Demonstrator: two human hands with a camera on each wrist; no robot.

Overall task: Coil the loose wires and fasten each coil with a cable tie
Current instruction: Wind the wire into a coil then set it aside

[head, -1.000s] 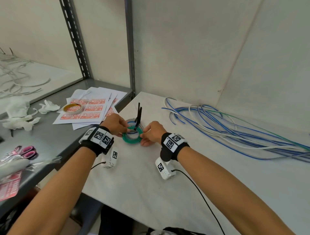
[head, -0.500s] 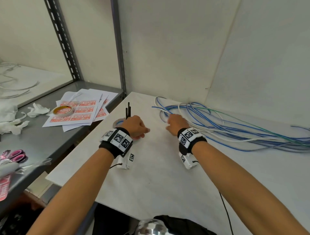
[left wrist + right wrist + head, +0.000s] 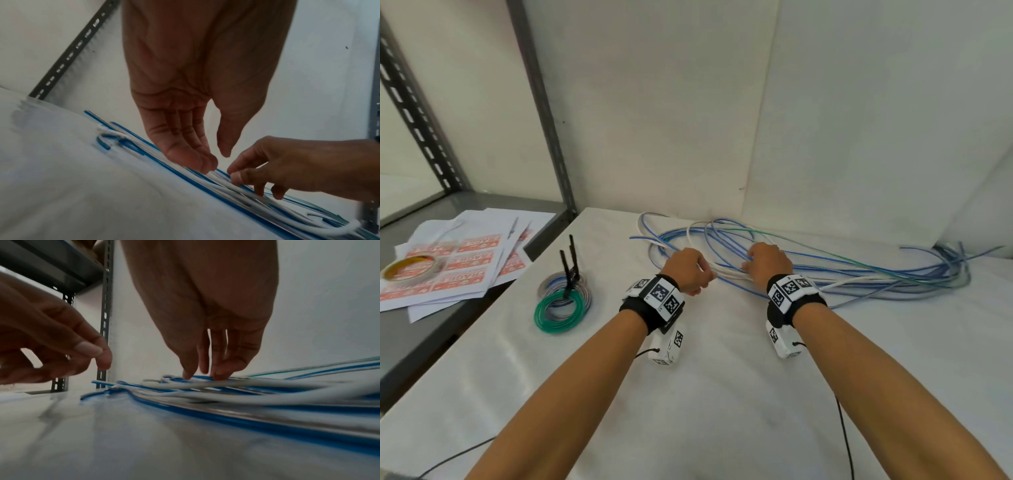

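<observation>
A long bundle of loose blue, white and green wires [image 3: 859,274] lies along the back of the white table [image 3: 722,394]. My left hand [image 3: 690,270] hovers at the bundle's left part; in the left wrist view its straight fingers [image 3: 203,165] touch the strands. My right hand [image 3: 763,260] is on the bundle just to the right, thumb and fingertips [image 3: 218,374] pinching at a strand of the loose wires [image 3: 267,395]. A green coil [image 3: 554,313] lies on grey and blue coils [image 3: 582,291] at the table's left, with black cable ties [image 3: 570,263] sticking up.
A grey metal shelf [image 3: 421,342] adjoins the table on the left, holding printed sheets [image 3: 469,263] and a tape roll [image 3: 409,269]. Its upright post [image 3: 544,113] stands at the table's back left corner. White walls close the back and right.
Both hands let go of the green coil and moved right to the loose wires, the left after the right. The coil now lies on the table. The view has swung right.
</observation>
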